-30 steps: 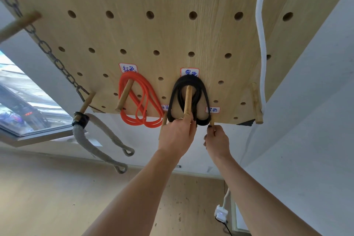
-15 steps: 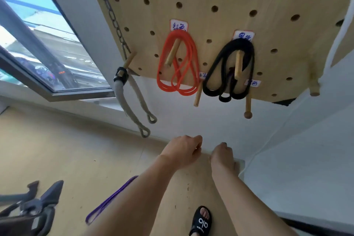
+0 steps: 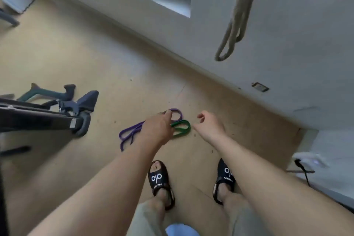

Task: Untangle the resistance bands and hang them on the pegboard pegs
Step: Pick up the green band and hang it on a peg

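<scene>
A purple resistance band (image 3: 130, 133) and a green resistance band (image 3: 183, 127) lie together on the wooden floor in front of my feet. My left hand (image 3: 158, 128) hangs over them, fingers loosely curled, covering where the two bands meet; whether it touches them I cannot tell. My right hand (image 3: 207, 125) is beside the green band on its right, fingers apart and empty. The pegboard is out of view.
A grey rope loop (image 3: 232, 30) hangs down the white wall at upper right. A dark exercise machine base (image 3: 72, 113) stands on the floor at left. My feet in black slides (image 3: 159, 178) are below the bands. A power strip and cable (image 3: 304, 165) lie at right.
My view has dropped from the pegboard, where the red and black bands hang, down to the floor. Both hands have lowered from the black band's peg toward the purple and green bands.
</scene>
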`<state>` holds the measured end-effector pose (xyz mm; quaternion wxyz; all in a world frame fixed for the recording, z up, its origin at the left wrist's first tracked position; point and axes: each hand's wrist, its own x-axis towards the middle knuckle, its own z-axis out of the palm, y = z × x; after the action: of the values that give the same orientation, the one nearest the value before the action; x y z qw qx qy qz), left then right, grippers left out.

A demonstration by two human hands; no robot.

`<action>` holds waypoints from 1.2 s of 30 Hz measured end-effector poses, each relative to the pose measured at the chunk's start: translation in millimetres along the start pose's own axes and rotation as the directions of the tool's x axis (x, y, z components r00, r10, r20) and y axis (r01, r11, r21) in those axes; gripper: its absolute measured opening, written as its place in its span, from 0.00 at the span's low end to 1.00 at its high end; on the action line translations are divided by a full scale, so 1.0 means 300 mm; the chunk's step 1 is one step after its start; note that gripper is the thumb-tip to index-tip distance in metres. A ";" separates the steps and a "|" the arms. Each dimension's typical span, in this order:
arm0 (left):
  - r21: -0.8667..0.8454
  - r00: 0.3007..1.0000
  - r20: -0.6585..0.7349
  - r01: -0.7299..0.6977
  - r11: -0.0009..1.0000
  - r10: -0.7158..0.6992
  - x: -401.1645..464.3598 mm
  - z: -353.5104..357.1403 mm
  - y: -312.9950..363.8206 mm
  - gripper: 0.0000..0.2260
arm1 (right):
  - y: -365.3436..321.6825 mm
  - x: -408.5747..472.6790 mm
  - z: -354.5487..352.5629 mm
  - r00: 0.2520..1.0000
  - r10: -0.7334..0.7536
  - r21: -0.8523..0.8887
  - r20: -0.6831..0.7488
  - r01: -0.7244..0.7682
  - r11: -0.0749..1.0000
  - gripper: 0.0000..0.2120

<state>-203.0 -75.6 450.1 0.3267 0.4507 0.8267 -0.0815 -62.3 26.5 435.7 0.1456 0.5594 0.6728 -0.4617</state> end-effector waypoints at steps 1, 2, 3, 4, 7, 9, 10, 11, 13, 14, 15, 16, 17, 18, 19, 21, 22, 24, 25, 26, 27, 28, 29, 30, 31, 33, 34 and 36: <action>-0.011 1.000 0.010 0.028 1.000 -0.028 0.048 0.095 -0.062 0.17 | 0.031 0.066 0.087 0.999 -0.028 -0.089 0.042 0.031 0.996 0.19; -0.022 0.998 0.022 0.060 0.998 -0.060 0.097 0.194 -0.119 0.18 | 0.067 0.135 0.175 0.995 -0.056 -0.183 0.080 0.070 0.981 0.22; -0.032 0.995 0.033 0.091 0.995 -0.090 0.148 0.293 -0.170 0.19 | 0.104 0.208 0.261 0.990 -0.089 -0.280 0.114 0.117 0.953 0.23; -0.036 0.993 0.041 0.115 0.993 -0.114 0.202 0.392 -0.217 0.20 | 0.141 0.283 0.343 0.981 -0.128 -0.365 0.145 0.174 0.915 0.24; 0.002 0.986 0.039 0.161 0.987 -0.161 0.376 0.665 -0.342 0.22 | 0.236 0.516 0.574 0.943 -0.224 -0.565 0.246 0.327 0.758 0.24; 0.024 0.981 0.045 0.185 0.982 -0.186 0.488 0.830 -0.427 0.24 | 0.284 0.666 0.725 0.903 -0.280 -0.634 0.327 0.429 0.644 0.28; 0.032 0.981 0.040 0.190 0.981 -0.191 0.542 0.909 -0.470 0.24 | 0.304 0.740 0.798 0.879 -0.312 -0.652 0.360 0.477 0.590 0.30; 0.039 0.981 0.030 0.193 0.980 -0.194 0.595 0.986 -0.515 0.25 | 0.320 0.809 0.871 0.855 -0.342 -0.664 0.391 0.519 0.538 0.33; 0.069 0.979 0.017 0.203 0.977 -0.205 0.692 1.133 -0.604 0.28 | 0.344 0.939 1.016 0.809 -0.386 -0.680 0.442 0.583 0.443 0.39; 0.094 0.978 0.016 0.207 0.974 -0.209 0.734 1.198 -0.643 0.30 | 0.351 0.995 1.085 0.789 -0.402 -0.690 0.464 0.607 0.395 0.41; 0.122 0.978 0.018 0.203 0.971 -0.207 0.772 1.258 -0.677 0.31 | 0.357 1.045 1.152 0.773 -0.409 -0.702 0.484 0.622 0.346 0.43; 0.152 0.980 0.022 0.192 0.970 -0.197 0.807 1.315 -0.702 0.32 | 0.364 1.086 1.213 0.764 -0.406 -0.716 0.501 0.630 0.301 0.44; 0.184 0.982 0.023 0.180 0.966 -0.188 0.837 1.361 -0.719 0.31 | 0.371 1.123 1.270 0.759 -0.407 -0.730 0.509 0.631 0.264 0.44; 0.211 0.984 0.018 0.171 0.962 -0.178 0.864 1.401 -0.734 0.29 | 0.378 1.156 1.320 0.756 -0.411 -0.743 0.510 0.628 0.233 0.42; 0.221 0.986 0.012 0.162 0.962 -0.169 0.886 1.435 -0.745 0.26 | 0.383 1.181 1.359 0.752 -0.418 -0.749 0.510 0.627 0.214 0.38; 0.196 0.986 0.004 0.163 0.967 -0.166 0.910 1.484 -0.757 0.18 | 0.399 1.210 1.404 0.729 -0.436 -0.742 0.528 0.645 0.180 0.23; 0.178 0.986 -0.002 0.164 0.970 -0.166 0.909 1.495 -0.757 0.16 | 0.407 1.214 1.409 0.714 -0.445 -0.738 0.541 0.657 0.157 0.17; 0.121 0.988 0.001 0.150 0.981 -0.152 0.886 1.495 -0.747 0.17 | 0.405 1.194 1.383 0.690 -0.446 -0.707 0.571 0.689 0.161 0.16; 0.073 0.990 -0.005 0.143 0.987 -0.143 0.870 1.483 -0.735 0.18 | 0.396 1.174 1.354 0.682 -0.457 -0.687 0.571 0.701 0.189 0.17; 0.015 0.991 -0.010 0.135 0.991 -0.135 0.850 1.456 -0.719 0.19 | 0.386 1.144 1.316 0.681 -0.481 -0.669 0.552 0.706 0.232 0.18; -0.045 0.992 -0.018 0.122 0.992 -0.123 0.824 1.416 -0.701 0.19 | 0.375 1.100 1.270 0.680 -0.524 -0.647 0.512 0.707 0.286 0.19; -0.103 0.994 -0.031 0.103 0.989 -0.107 0.790 1.361 -0.679 0.19 | 0.362 1.042 1.216 0.683 -0.561 -0.626 0.468 0.704 0.335 0.20; -0.154 0.996 -0.039 0.077 0.985 -0.084 0.753 1.295 -0.655 0.18 | 0.343 0.979 1.155 0.699 -0.577 -0.619 0.423 0.688 0.379 0.22; -0.188 0.998 -0.036 0.046 0.981 -0.054 0.710 1.212 -0.627 0.17 | 0.326 0.913 1.089 0.713 -0.588 -0.613 0.382 0.671 0.416 0.26; -0.200 1.000 -0.022 0.016 0.980 -0.021 0.661 1.123 -0.596 0.16 | 0.308 0.840 1.015 0.731 -0.587 -0.602 0.348 0.654 0.458 0.29; -0.175 0.999 -0.015 -0.050 0.983 0.048 0.559 0.922 -0.527 0.15 | 0.250 0.682 0.854 0.772 -0.568 -0.570 0.286 0.613 0.547 0.28; -0.164 0.996 -0.017 -0.089 0.982 0.087 0.507 0.810 -0.487 0.15 | 0.209 0.597 0.763 0.800 -0.552 -0.556 0.235 0.577 0.598 0.24; -0.142 0.985 -0.020 -0.172 0.975 0.171 0.403 0.581 -0.395 0.16 | 0.129 0.420 0.566 0.841 -0.528 -0.537 0.118 0.501 0.679 0.19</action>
<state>-262.3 -135.6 222.3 0.3607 0.4960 0.7898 0.0080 -124.3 -30.7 238.1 0.1476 0.2924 0.9089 -0.2583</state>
